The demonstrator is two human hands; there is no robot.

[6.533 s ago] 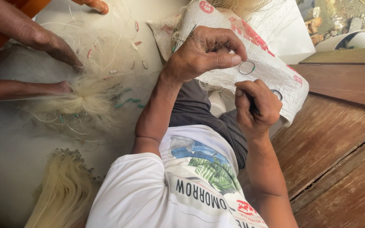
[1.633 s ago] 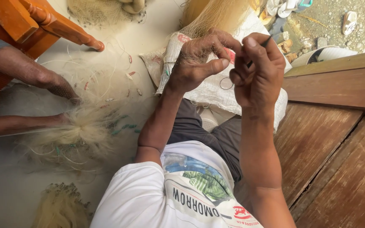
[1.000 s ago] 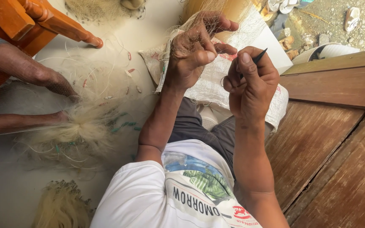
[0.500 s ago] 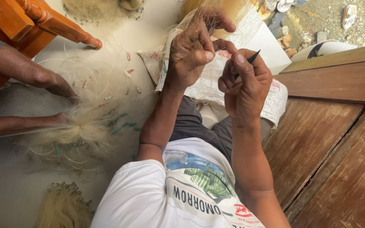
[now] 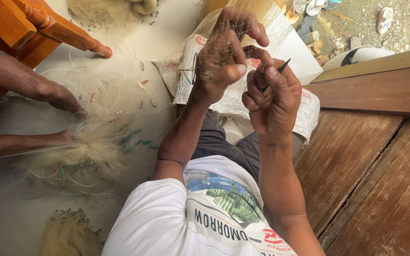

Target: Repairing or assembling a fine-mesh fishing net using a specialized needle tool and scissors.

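Fine, pale fishing net (image 5: pixel 214 52), bunched and draped over the raised left hand (image 5: pixel 224 57), fingers curled shut around the mesh, thumb pressed toward the right hand. Just right of it and touching at the fingertips, the right hand (image 5: pixel 274 95), closed on a thin dark needle (image 5: pixel 277 72), its pointed tip sticking up and to the right past the knuckles; probably a netting needle, though the mesh blurs the lower end. Both hands held up in front of the chest, above a white woven sack (image 5: pixel 243 95) spread across the lap. Nearer, a white printed shirt (image 5: pixel 195 218) and grey trousers. To the right, a brown wooden plank floor (image 5: pixel 376 161), worn and streaked. To the left, on the pale floor, a loose heap of net (image 5: pixel 86 151) with small floats, worked by another person's two forearms (image 5: pixel 29 85) reaching in from the left edge. Far left, an orange wooden chair (image 5: pixel 39 23). Near left, a second straw-coloured bundle of net (image 5: pixel 69 232).
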